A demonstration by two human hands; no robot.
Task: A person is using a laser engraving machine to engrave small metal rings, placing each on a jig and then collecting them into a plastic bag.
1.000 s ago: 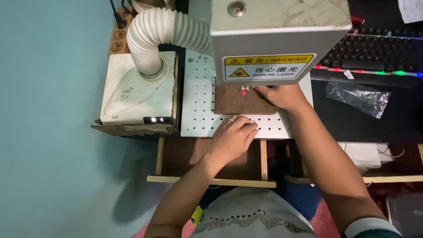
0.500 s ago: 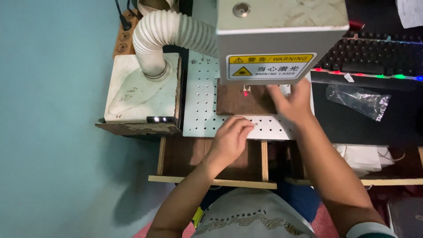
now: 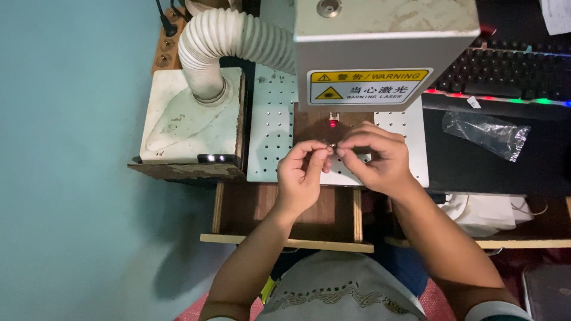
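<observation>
Both hands meet over the front of a perforated white work plate. My left hand and my right hand pinch a tiny shiny piece between their fingertips; it is too small to identify. Just above it a red light spot glows on a brown wooden board under the grey laser machine head.
A ribbed white hose runs from the machine to a white box at the left. A backlit keyboard and a clear plastic bag lie at the right. A wooden frame sits below the plate; teal floor lies left.
My right hand has drawn back from under the machine head and my left hand has risen off the plate; both now meet, pinching the small piece.
</observation>
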